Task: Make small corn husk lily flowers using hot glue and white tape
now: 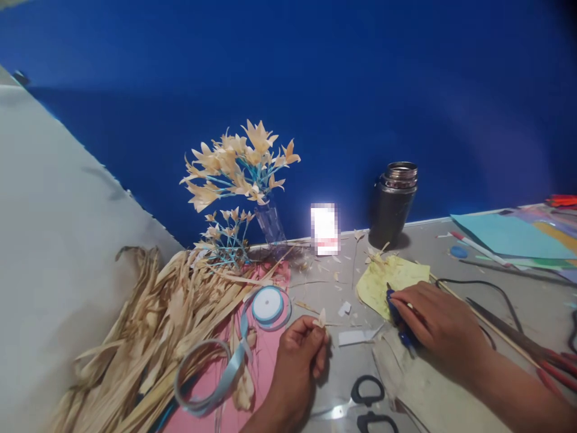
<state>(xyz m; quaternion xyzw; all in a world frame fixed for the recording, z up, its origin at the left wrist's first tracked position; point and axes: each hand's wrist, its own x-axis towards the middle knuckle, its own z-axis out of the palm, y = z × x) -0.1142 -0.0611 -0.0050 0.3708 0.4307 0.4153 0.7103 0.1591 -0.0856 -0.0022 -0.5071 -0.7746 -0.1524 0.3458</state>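
My left hand [300,352] pinches a small cream husk petal [321,318] between thumb and fingers, just above the grey table. My right hand [439,328] lies on the table and grips a dark blue glue gun [399,317], its tip over a yellow paper sheet [383,279]. A thin stick [478,316] runs under my right wrist. A pile of dried corn husks [148,325] lies to the left of my left hand.
A vase of husk flowers [243,174] stands at the back by the blue wall, beside a metal flask [394,201]. Light blue ribbon spool [267,305], pink paper [265,367], black scissors [369,400], long red-handled scissors [527,349], coloured paper sheets [509,234] lie around.
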